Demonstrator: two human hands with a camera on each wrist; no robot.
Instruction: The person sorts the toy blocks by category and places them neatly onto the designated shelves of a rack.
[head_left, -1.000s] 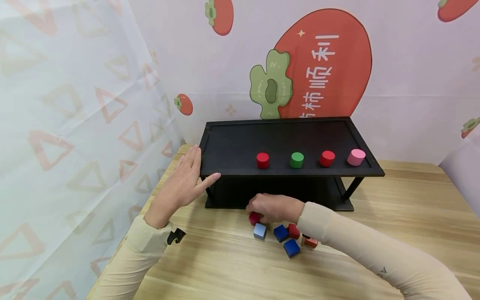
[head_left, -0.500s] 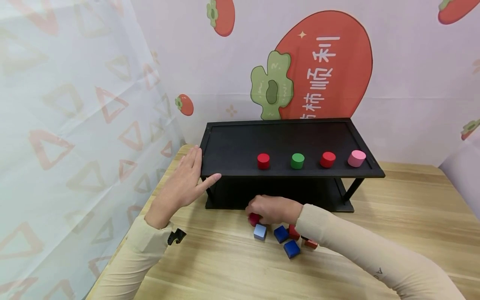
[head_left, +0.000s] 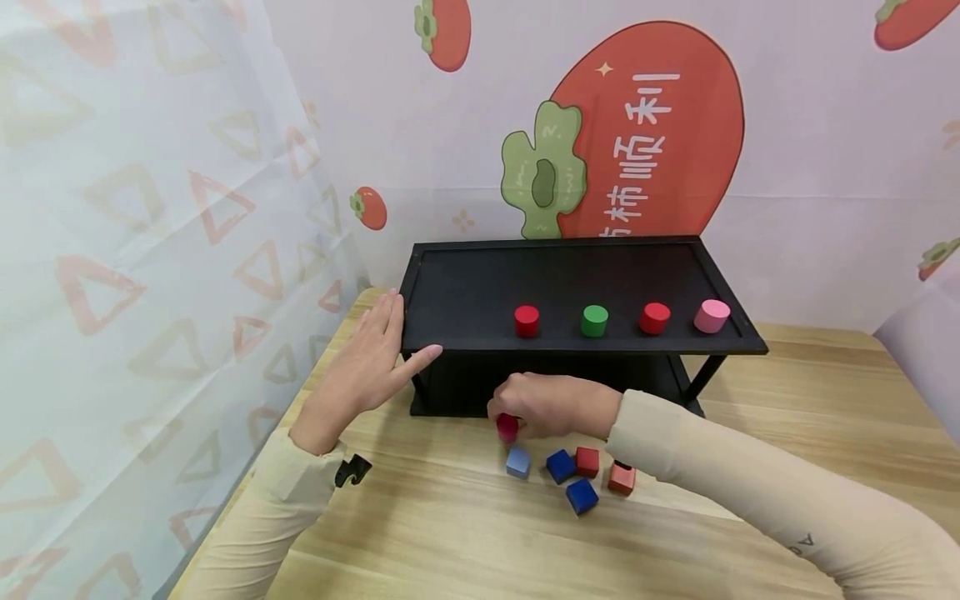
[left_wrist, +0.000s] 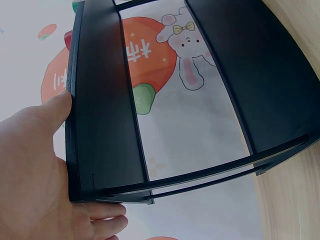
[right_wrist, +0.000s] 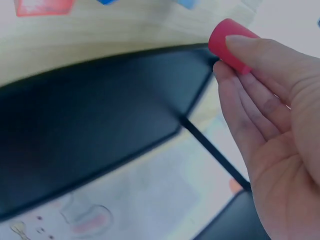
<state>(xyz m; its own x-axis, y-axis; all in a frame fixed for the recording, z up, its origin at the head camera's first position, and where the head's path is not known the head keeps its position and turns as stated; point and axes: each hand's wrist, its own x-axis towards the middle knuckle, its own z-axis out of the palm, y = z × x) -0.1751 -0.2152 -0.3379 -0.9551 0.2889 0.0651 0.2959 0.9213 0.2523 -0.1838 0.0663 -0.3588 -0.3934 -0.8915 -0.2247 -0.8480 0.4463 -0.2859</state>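
My right hand (head_left: pixel 551 406) pinches a dark pinkish-red cylinder block (head_left: pixel 507 428) between thumb and fingers, in front of the black two-tier rack (head_left: pixel 480 279). In the right wrist view the same cylinder (right_wrist: pixel 231 44) shows tilted, with the thumb across its side. My left hand (head_left: pixel 362 358) rests against the rack's left end, fingers straight and thumb stretched along the front edge. The left wrist view has that hand (left_wrist: pixel 35 165) touching the rack's corner. On the upper tier stand a red cylinder (head_left: pixel 527 322), a green cylinder (head_left: pixel 594 321), another red one (head_left: pixel 654 317) and a pink one (head_left: pixel 711 316).
Loose cubes lie on the wooden table (head_left: pixel 420 525) before the rack: a light blue cube (head_left: pixel 518 462), two dark blue cubes, one of them nearest the front (head_left: pixel 582 496), a red cube (head_left: pixel 587 462) and an orange-red block (head_left: pixel 622 478). A printed cloth (head_left: pixel 450 133) hangs behind.
My right hand has risen slightly off the table with the red cylinder, uncovering more of the red and orange-red blocks. The left hand has stayed where it was.
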